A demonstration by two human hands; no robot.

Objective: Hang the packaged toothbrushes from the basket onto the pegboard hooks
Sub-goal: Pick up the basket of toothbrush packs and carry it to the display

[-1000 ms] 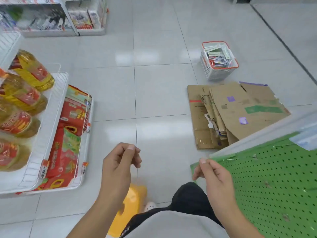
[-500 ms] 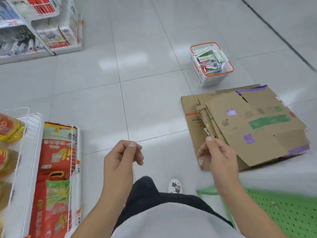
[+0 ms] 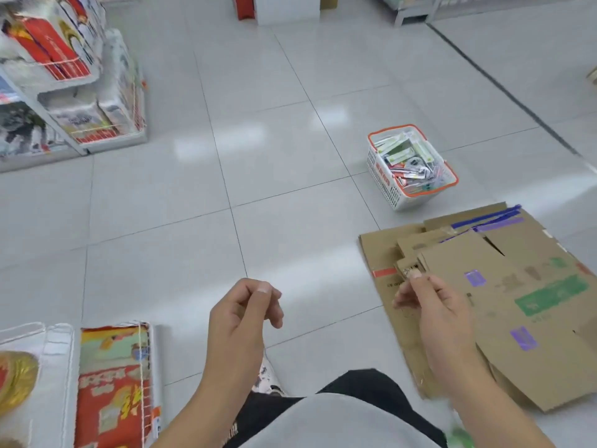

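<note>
Both hands empty, basket of packaged toothbrushes on the floor ahead.

Left hand [image 3: 240,321] hovers over the tiled floor [image 3: 200,202], fingers loosely curled, thumb near the forefinger, nothing in its grip. Right hand [image 3: 434,313] hovers over the flattened cardboard [image 3: 517,286], fingers also loosely curled, grip empty as far as the blur shows. White basket [image 3: 382,177] with an orange rim sits well apart from both hands, just beyond the cardboard, with the packaged toothbrushes [image 3: 408,164] piled inside. Red rice bags [image 3: 111,386] lie on a wire shelf at lower left.
</note>
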